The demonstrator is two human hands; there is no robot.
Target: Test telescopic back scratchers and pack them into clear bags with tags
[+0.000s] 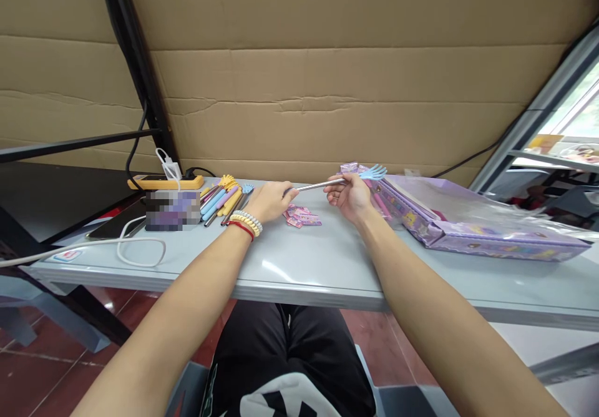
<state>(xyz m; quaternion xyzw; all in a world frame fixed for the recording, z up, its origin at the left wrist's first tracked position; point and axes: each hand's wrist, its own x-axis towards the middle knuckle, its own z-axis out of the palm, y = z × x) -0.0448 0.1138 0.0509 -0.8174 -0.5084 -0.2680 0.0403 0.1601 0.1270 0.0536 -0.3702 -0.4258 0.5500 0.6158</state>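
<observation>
A telescopic back scratcher (312,186) with a silver shaft and a light blue hand-shaped head stretches level above the table. My left hand (267,201), wearing bead bracelets and a red cord, is closed on its handle end. My right hand (350,197), palm turned up, pinches the shaft just below the blue head. Beneath and between the hands lie small pink printed cards (303,216). Beside my left hand is a pile of more back scratchers (219,201) with yellow, blue and purple handles, partly covered by that hand.
An open purple printed box (496,248) with clear plastic lies at the right, pink packets (352,168) behind my right hand. At the left are a yellow power strip (166,183), a white cable (140,263) and a blurred-out item (171,211). Cardboard (346,73) walls off the table's back.
</observation>
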